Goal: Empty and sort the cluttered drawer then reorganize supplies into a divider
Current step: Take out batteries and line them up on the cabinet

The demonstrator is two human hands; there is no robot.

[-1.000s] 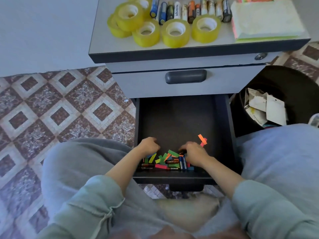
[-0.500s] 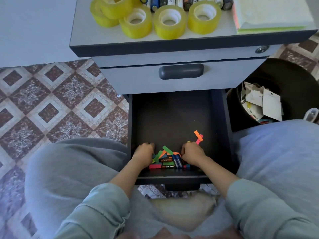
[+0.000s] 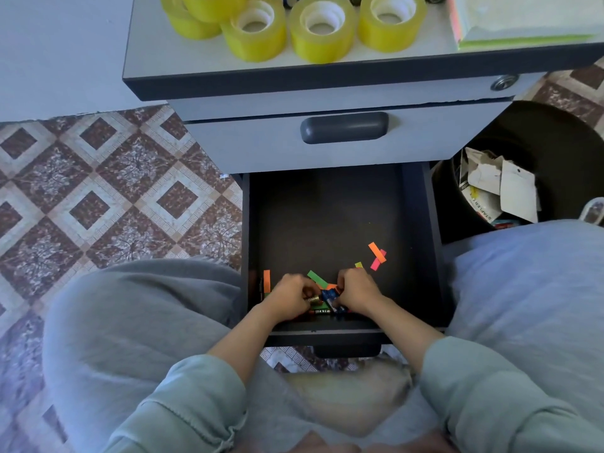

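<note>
The bottom drawer (image 3: pixel 327 207) stands pulled out, dark inside and mostly bare. At its front edge lies a small pile of batteries (image 3: pixel 328 297) mixed with coloured paper tabs. My left hand (image 3: pixel 289 299) curls round batteries on the pile's left side, a gold battery end showing at its fingers. My right hand (image 3: pixel 358 291) curls over the blue batteries on the right side. Both hands nearly touch. A green tab (image 3: pixel 316 278) pokes out between them. Loose orange and pink tabs (image 3: pixel 377 255) lie further right, and an orange tab (image 3: pixel 266 280) lies by the left wall.
Several yellow tape rolls (image 3: pixel 318 27) and a sticky-note pad (image 3: pixel 519 18) sit on the cabinet top. The upper drawer with its dark handle (image 3: pixel 344 127) is closed. A black bin (image 3: pixel 549 142) with paper scraps stands on the right. My knees flank the drawer above the patterned floor (image 3: pixel 98 191).
My hands have drawn together over the pile, from either side of it to nearly touching, closing round the batteries. The view has tilted downward.
</note>
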